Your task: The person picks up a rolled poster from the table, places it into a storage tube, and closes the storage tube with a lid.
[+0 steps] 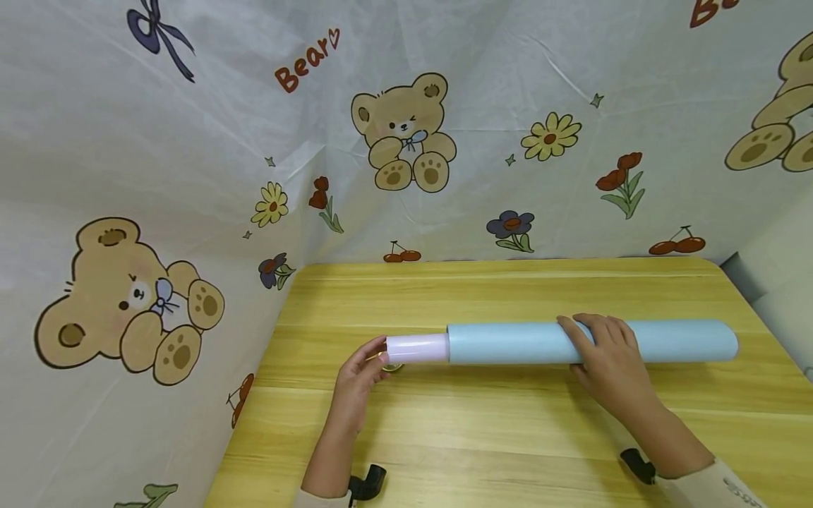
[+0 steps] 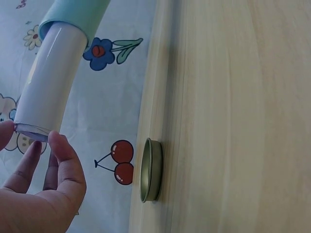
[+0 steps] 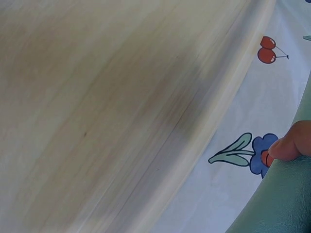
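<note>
A long light-blue tube [image 1: 508, 343] lies crosswise above the wooden table in the head view. My right hand [image 1: 611, 363] grips it right of its middle, fingers over the top; a thumb [image 3: 291, 143] presses its side in the right wrist view. Out of the tube's left end sticks a glossy whitish roll [image 1: 416, 348]. My left hand [image 1: 357, 381] pinches the rim of that roll with fingertips spread around its open end, as the left wrist view shows. How far the roll reaches inside the tube is hidden.
A round gold metal cap [image 2: 154, 170] stands on the table near the left hand, partly hidden in the head view. The wooden table [image 1: 457, 437] meets a white cloth [image 1: 483, 190] printed with bears and flowers behind and at left. Black wrist mounts show on both wrists.
</note>
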Available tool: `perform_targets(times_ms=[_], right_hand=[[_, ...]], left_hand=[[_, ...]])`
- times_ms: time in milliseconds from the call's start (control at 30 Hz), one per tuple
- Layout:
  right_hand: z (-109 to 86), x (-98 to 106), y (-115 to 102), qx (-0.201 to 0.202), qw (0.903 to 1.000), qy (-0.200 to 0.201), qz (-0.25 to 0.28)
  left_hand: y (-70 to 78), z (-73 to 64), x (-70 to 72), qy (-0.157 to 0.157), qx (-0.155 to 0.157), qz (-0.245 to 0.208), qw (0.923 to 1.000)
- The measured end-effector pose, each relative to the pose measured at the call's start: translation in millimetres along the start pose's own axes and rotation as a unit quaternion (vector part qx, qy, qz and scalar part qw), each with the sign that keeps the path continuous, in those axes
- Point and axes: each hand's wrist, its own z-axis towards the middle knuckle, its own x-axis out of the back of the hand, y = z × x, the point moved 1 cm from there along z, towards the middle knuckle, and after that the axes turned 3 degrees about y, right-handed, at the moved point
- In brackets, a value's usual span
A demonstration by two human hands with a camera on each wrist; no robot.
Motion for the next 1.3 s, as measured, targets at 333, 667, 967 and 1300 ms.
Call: perform_targets(times_ms=[333, 667, 967, 1300], right_hand=[[0.6, -1.6, -1.4, 0.006, 1.0, 0.0, 0.005], [1.8, -2.2, -1.2, 0.013, 0.9999, 0.009, 0.003], [2.1, -1.7, -3.3, 0.011, 0.9999, 0.005, 0.003], [1.3, -3.0, -3.9, 0.014, 0.9999, 0.004, 0.002]], left_hand=[[-1.2, 0.0, -4.9, 0.0, 0.006, 0.006, 1.0], [-2.8, -0.2, -9.2, -0.011, 0.004, 0.01, 0.9999], [-5.4, -0.2, -14.3, -0.015, 0.004, 0.013, 0.9998], [-8.2, -0.9, -20.1, -0.027, 0.005, 0.019, 0.9994]])
